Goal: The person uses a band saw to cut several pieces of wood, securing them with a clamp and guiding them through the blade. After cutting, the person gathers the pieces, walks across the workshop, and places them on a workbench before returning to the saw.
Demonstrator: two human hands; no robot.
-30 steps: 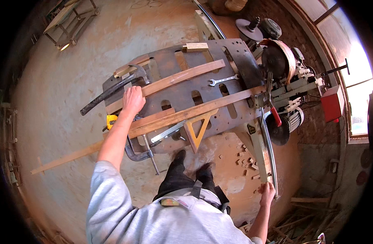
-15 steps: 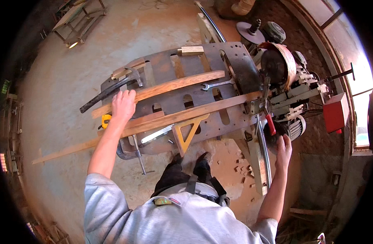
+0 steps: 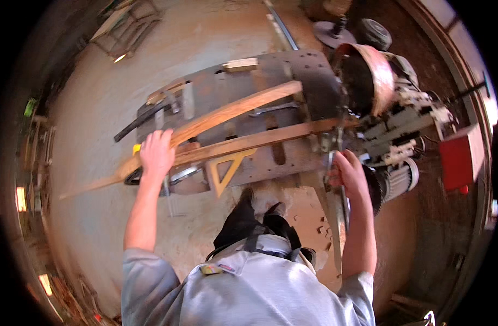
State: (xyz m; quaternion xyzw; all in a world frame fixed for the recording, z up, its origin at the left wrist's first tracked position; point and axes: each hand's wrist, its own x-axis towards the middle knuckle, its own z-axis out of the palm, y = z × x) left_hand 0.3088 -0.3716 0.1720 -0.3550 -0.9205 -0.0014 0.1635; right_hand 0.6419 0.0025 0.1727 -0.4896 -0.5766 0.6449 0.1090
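Note:
My left hand (image 3: 157, 153) is closed over the near-left part of the upper wooden strip (image 3: 232, 111), which slants across the dark metal machine table (image 3: 320, 92). A second, longer strip (image 3: 260, 140) lies below it and runs past the table's left edge. At the table's right edge, beside the metal rail, my right hand (image 3: 348, 173) has its fingers curled in. It covers the spot of a red-handled tool, whose handle is hidden now. A yellow tape measure (image 3: 136, 148) shows partly beside my left hand. Motion blurs much of the picture.
On the table are a hammer (image 3: 143, 119), an open-end wrench (image 3: 273, 109), a short wood block (image 3: 241, 65) and a yellow triangular square (image 3: 223, 176). Machinery with a motor (image 3: 401, 178) and a round saw blade (image 3: 375, 190) stands at the right. A red box (image 3: 462, 158) hangs there.
My right hand has moved up and left from beside the saw blade to the red-handled tool's place, its fingers closing. My left hand stays on the upper strip. The whole view has shifted.

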